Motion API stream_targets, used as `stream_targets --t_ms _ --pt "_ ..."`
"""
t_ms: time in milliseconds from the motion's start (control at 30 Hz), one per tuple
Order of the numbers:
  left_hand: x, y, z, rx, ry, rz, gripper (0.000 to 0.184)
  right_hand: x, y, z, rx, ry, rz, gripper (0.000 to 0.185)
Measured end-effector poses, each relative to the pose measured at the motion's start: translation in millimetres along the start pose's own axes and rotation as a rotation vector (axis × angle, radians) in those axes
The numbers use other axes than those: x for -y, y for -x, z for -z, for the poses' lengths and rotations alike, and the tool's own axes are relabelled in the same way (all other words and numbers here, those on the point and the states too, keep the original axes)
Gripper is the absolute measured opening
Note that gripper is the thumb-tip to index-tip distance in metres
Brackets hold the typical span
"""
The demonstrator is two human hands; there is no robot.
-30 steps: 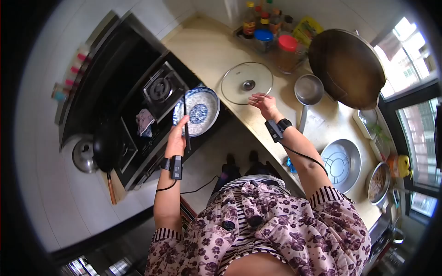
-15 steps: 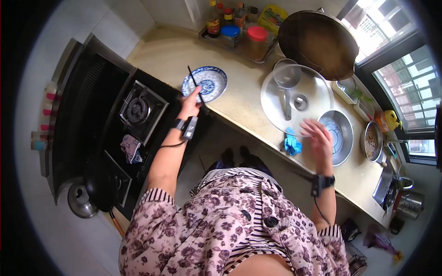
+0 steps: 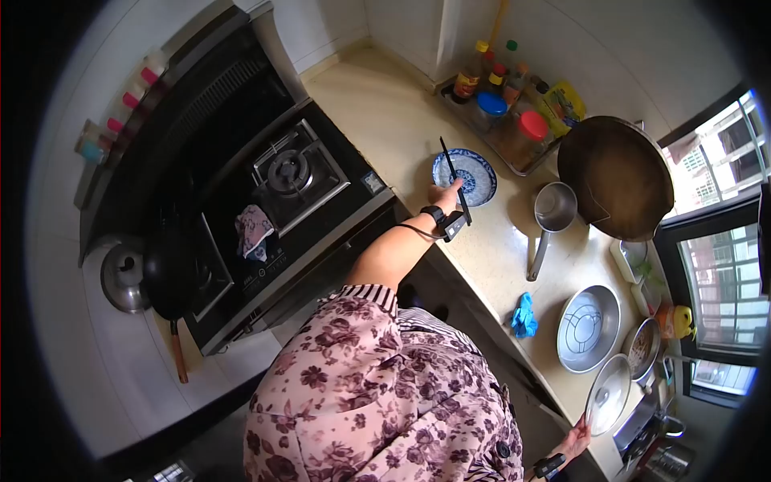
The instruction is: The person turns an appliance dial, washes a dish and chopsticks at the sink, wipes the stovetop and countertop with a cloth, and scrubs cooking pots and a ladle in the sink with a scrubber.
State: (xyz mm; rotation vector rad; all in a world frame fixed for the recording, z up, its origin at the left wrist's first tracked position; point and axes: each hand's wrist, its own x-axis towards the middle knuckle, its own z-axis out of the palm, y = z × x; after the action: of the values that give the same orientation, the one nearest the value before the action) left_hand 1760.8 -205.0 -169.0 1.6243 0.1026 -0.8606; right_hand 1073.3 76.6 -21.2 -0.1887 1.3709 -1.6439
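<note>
My left hand [image 3: 446,195] is closed around black chopsticks [image 3: 446,156], over the near edge of a blue-and-white patterned plate [image 3: 480,181]. Whether its fingers also touch the plate is hard to tell. Far to the right, my right hand [image 3: 574,442] grips the rim of a clear glass lid [image 3: 608,397], tilted up beside the sink. A long-handled metal saucepan [image 3: 555,210] rests on the counter between the plate and a wide metal basin [image 3: 588,329]. Near the counter's front edge lies a crumpled blue cloth or glove [image 3: 524,316].
A black gas stove [image 3: 291,172] with a cloth [image 3: 254,231] and a wok [image 3: 171,277] is at left. Sauce bottles and jars fill a tray [image 3: 522,170] at the back. A large pan [image 3: 618,178] leans by the window. The sink [image 3: 638,422] is at right.
My right hand has taken the glass lid off the counter and carried it right, towards the sink, uncovering the saucepan. My left hand stays at the plate with the chopsticks. The view has turned.
</note>
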Motion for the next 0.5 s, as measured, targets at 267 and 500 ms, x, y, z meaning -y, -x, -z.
stream_targets --t_ms 267,500 --pt "-42.9 37.4 13.1 0.134 -0.353 0.009 0.052 -25.1 -44.1 8.9 -0.204 0.040 -0.050 0.039" --pt "0.6 -22.4 -4.8 0.123 -0.262 0.052 0.058 -43.9 -71.8 -8.4 -0.187 0.100 -0.100 0.040"
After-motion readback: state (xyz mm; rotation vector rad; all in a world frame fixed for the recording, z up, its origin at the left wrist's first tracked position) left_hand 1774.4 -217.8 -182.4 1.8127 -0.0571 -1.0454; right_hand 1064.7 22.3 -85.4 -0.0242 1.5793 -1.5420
